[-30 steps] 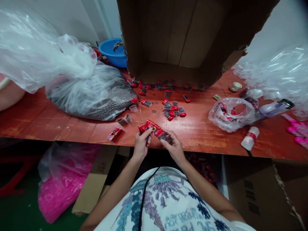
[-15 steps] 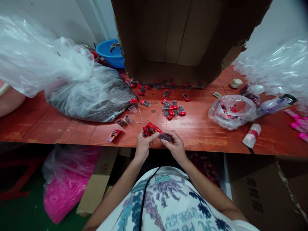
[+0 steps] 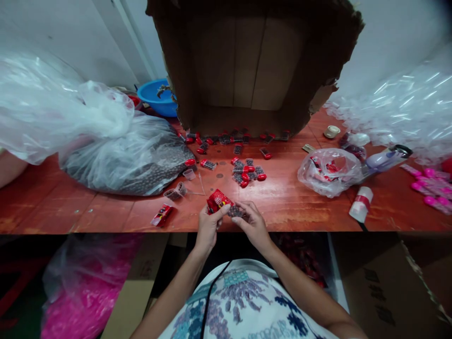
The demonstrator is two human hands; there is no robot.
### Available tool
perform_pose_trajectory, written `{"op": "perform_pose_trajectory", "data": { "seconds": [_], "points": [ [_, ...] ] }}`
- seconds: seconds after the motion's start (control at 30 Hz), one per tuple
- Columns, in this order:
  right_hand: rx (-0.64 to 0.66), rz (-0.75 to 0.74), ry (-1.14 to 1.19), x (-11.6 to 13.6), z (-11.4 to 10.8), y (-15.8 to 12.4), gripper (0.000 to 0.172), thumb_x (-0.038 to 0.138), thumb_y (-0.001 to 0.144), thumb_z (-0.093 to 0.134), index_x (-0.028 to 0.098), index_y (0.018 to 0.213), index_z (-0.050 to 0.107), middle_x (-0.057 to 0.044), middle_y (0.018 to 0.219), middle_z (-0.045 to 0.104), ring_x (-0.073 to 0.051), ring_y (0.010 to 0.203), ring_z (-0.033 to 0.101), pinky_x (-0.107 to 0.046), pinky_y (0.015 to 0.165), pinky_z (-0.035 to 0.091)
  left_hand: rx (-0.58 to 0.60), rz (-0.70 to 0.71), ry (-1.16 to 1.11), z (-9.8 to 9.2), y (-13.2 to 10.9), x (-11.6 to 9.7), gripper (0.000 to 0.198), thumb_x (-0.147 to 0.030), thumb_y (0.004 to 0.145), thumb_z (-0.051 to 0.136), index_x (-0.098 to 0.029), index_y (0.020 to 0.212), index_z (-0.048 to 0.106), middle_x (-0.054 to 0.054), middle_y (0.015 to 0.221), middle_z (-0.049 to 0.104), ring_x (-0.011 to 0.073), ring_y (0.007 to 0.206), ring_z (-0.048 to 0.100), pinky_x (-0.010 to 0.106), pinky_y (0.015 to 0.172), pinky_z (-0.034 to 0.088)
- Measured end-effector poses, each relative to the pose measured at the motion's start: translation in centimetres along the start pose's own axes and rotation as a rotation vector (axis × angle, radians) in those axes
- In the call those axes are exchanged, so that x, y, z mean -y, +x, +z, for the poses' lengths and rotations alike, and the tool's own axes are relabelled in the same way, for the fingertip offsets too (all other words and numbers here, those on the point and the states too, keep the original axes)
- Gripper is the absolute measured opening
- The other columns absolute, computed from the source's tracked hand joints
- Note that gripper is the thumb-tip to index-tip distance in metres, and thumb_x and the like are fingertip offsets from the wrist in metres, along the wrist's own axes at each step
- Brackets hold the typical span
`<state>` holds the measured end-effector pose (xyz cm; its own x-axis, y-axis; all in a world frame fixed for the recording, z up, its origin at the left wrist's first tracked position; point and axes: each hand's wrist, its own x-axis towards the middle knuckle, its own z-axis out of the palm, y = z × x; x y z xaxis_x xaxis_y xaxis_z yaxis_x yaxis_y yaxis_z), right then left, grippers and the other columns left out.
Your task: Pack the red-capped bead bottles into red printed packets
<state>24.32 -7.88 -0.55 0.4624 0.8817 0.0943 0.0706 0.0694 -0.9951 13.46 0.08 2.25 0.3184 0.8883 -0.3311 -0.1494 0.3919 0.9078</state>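
Note:
Over the table's front edge, my left hand (image 3: 208, 225) is closed on a red printed wrapper (image 3: 216, 199). My right hand (image 3: 254, 225) pinches a small clear bottle of dark beads (image 3: 234, 211), whose near end meets the wrapper's right end. Whether the bottle is inside the wrapper, I cannot tell. Left of my hands lies a flat stack of red wrappers (image 3: 162, 214). Beyond them is a loose pile of small bead-filled bottles with red caps (image 3: 248, 169), and several more lie scattered by the carton. Small clear cups (image 3: 175, 190) stand near the bead bag.
A big open cardboard carton (image 3: 243, 61) stands at the back. On the left slumps a clear bag of dark beads (image 3: 141, 160), with a blue basin (image 3: 158, 96) behind. To the right are a plastic bag of red wrappers (image 3: 328, 174), a white roll (image 3: 360, 204) and pink pieces (image 3: 432, 188).
The view has tilted up and turned slightly right, so the table sits lower in the picture. Both hands keep their hold on the wrapper and bottle, with little visible movement.

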Motion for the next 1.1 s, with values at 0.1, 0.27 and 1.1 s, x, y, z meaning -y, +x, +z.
{"op": "perform_pose_trajectory", "data": {
  "seconds": [0.1,0.27,1.1],
  "points": [
    [0.02,-0.041,-0.032,-0.2,-0.3,-0.1,0.054,0.025,0.08,0.064,0.035,0.13,0.049,-0.004,0.114,0.051,-0.018,0.102,0.055,-0.033,0.088,0.048,0.022,-0.025,0.04,0.4,0.1,-0.3,0.033,-0.031,0.056,0.08,-0.016,0.064,0.052,-0.009,0.046,0.044,0.0032,0.036,0.031,0.018,0.035,0.02],
    [0.07,-0.122,-0.162,-0.1,-0.8,-0.4,0.047,0.023,0.084,0.058,0.035,0.13,0.051,-0.005,0.118,0.048,-0.02,0.113,0.05,-0.035,0.095,0.045,0.064,-0.087,0.11,0.2,0.4,-0.5,0.033,-0.032,0.056,0.08,-0.015,0.063,0.053,-0.008,0.043,0.043,0.0038,0.035,0.031,0.018,0.034,0.016],
    [-0.101,-0.102,-0.45,-1.7,-4.3,3.0,0.041,0.029,0.072,0.071,0.027,0.112,0.064,-0.006,0.109,0.057,-0.024,0.106,0.052,-0.043,0.097,0.039,0.136,-0.35,-0.402,-1.5,1.4,-0.1,0.027,-0.028,0.078,0.062,-0.015,0.101,0.067,0.012,0.102,0.068,0.0104,0.06,0.06,0.02,0.049,0.047]
  ]
}}
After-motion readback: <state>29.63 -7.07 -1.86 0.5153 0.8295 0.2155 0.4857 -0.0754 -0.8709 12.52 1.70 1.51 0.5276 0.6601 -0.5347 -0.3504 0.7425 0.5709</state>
